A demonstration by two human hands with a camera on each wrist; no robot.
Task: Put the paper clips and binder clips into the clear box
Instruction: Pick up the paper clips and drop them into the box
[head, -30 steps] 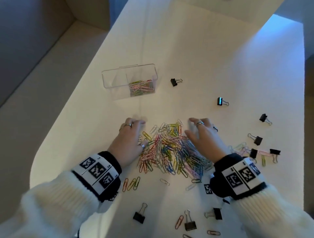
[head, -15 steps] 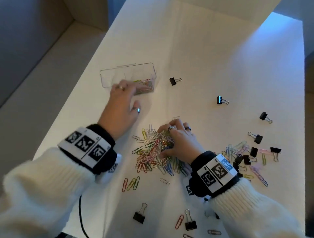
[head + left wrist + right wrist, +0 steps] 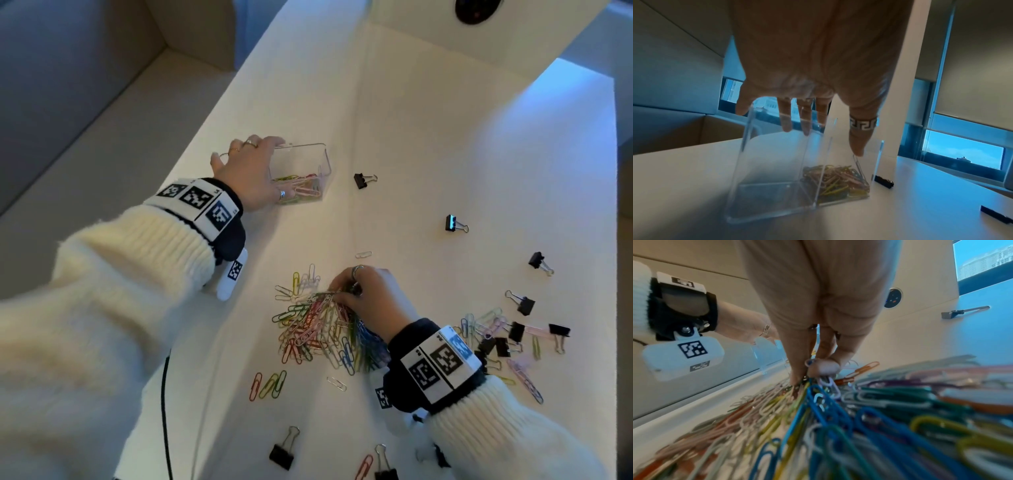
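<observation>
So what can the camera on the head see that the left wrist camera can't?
Only the head view shows the right hand pinching paper clips from the big colourful pile, plus binder clips scattered across the table.

Only the left wrist view shows the divider wall inside the clear box, the window behind, and the left hand from underneath.

Both show the left hand holding the clear box with some paper clips already inside.

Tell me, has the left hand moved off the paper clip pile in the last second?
Yes. The left hand has gone from the left edge of the paper clip pile away up the table to the clear box, which it now holds.
</observation>
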